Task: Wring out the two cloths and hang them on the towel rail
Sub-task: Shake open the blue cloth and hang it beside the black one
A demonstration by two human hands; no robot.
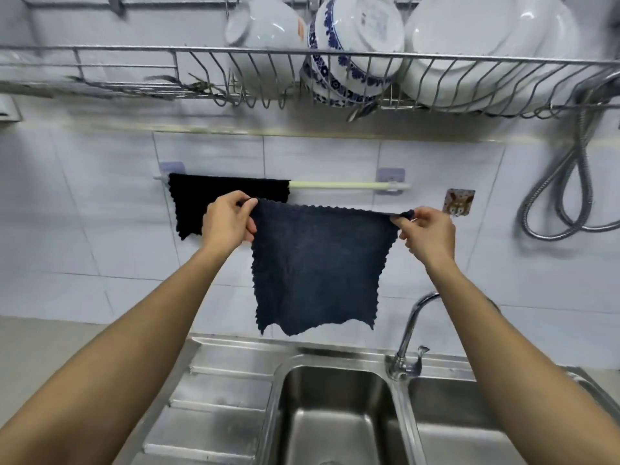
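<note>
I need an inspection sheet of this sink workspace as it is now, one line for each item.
Surface: steel sink, basins look empty.
Job's things: black cloth hangs on towel rail; blue cloth held spread below the rail, not yet hung.
Clutter: nothing seen.
Grips: left hand and right hand each pinch a top corner of the blue cloth.
Cables: metal hose loops on wall at right.
Surroundings: dish rack with bowls above; tap.
</note>
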